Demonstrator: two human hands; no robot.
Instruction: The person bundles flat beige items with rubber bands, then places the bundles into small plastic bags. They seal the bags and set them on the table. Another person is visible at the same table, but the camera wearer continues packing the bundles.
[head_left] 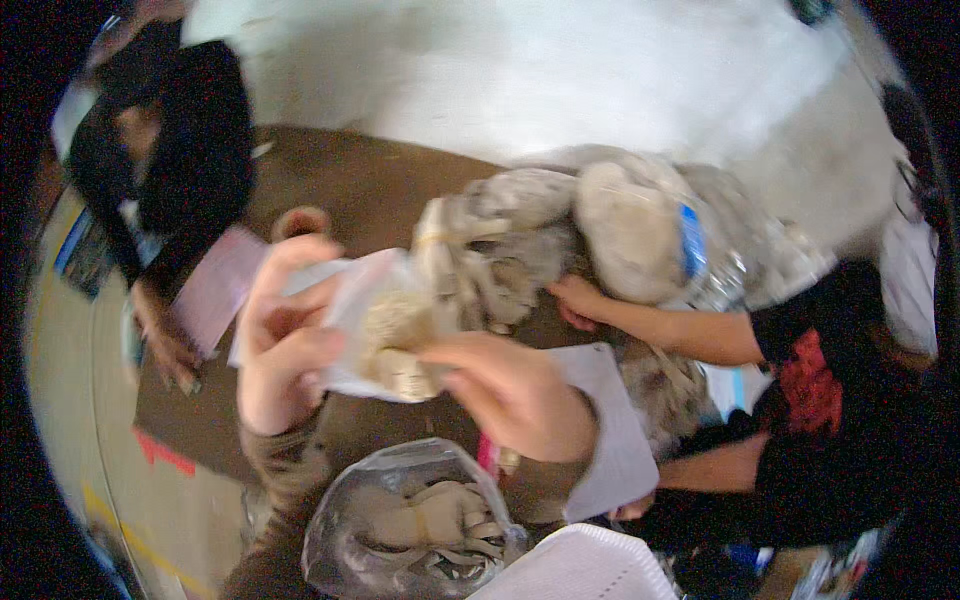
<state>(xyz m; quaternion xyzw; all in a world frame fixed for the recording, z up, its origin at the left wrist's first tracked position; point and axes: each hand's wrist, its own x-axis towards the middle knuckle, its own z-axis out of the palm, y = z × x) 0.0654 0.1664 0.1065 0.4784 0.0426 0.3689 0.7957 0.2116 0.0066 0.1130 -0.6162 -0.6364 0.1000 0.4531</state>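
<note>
A small clear plastic bag (pixel 358 290) is gripped at its side by my left hand (pixel 285 345), its fingers closed on the film. A beige bundle (pixel 395 325), perhaps of fabric or cord, shows inside or at the mouth of that bag; motion blur hides the detail. My right hand (pixel 525 395) pinches the lower right edge of the beige bundle. Below my hands stands a larger clear bag (pixel 325 540) with folded beige straps (pixel 430 515) in it. Beyond them, a heap of beige strap bundles (pixel 500 235) lies on the brown table (pixel 350 170).
Bagged beige goods (pixel 630 225) fill the table's far right. A person in black (pixel 850 400) reaches in from the right, near a pale sheet (pixel 615 430). Another person's hand (pixel 165 340) is at the left beside a pink paper (pixel 222 280). A white pleated item (pixel 590 570) crosses the lower edge.
</note>
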